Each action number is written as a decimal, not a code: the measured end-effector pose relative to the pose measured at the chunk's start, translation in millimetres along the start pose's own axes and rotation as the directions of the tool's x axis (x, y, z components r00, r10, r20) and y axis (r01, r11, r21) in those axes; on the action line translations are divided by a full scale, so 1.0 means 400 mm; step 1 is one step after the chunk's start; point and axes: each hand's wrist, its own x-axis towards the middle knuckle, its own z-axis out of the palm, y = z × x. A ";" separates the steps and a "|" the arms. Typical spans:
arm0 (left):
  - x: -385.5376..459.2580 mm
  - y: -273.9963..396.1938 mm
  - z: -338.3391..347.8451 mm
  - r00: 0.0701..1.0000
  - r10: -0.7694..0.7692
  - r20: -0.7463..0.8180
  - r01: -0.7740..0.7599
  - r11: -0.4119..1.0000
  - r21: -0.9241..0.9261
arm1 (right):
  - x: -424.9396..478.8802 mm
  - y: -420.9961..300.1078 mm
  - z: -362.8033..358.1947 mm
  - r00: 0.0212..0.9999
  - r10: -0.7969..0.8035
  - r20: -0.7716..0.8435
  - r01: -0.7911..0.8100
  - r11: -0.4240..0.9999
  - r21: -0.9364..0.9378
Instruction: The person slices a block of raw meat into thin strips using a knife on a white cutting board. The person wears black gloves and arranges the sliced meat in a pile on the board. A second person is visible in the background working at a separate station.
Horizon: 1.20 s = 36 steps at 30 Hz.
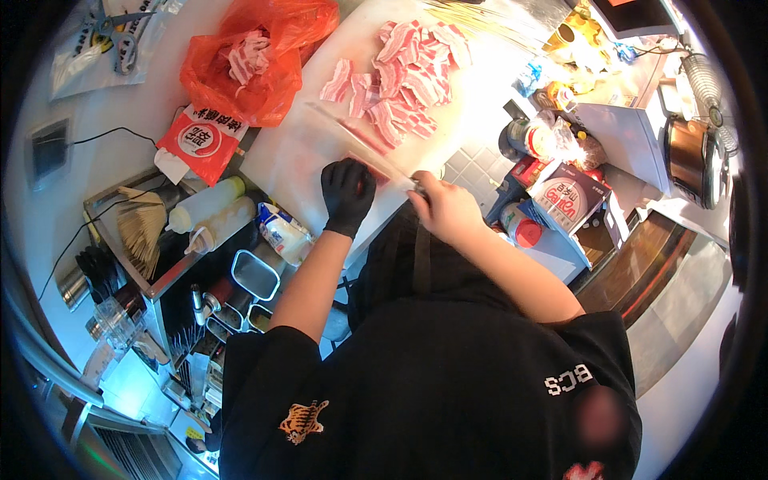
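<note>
My left hand (348,195), in a black glove, presses with curled fingers on a piece of raw meat (375,171) on a white cutting board (282,150). My bare right hand (447,204) grips the handle of a long-bladed knife (366,147). The blade lies across the board, just beyond my gloved fingers, beside a strip of meat. Past the blade, many slices of raw streaky pork belly (414,72) are heaped on the board. More slices (248,57) sit in an open red plastic bag (270,90) at the upper left.
At the left are a red-and-white packet (201,141), squeeze bottles (207,204), wooden sticks (141,231), metal containers (256,275) and scissors (117,36). Bamboo skewers (486,21) lie beyond the meat. Jars (521,225) and an open carton (570,201) stand at the right.
</note>
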 end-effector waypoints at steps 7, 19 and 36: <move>-0.009 -0.003 0.004 1.000 0.001 -0.005 -0.001 1.000 0.028 | -0.036 0.094 0.040 0.985 -0.067 -0.162 0.077 0.996 0.054; -0.007 -0.001 -0.003 0.999 0.009 0.042 -0.010 1.000 0.020 | -0.039 0.062 0.000 0.978 0.059 -0.200 -0.025 0.985 0.172; -0.020 -0.010 0.005 0.996 0.023 0.089 -0.033 0.994 0.109 | -0.110 -0.060 -0.033 0.997 0.023 0.070 -0.017 0.996 -0.088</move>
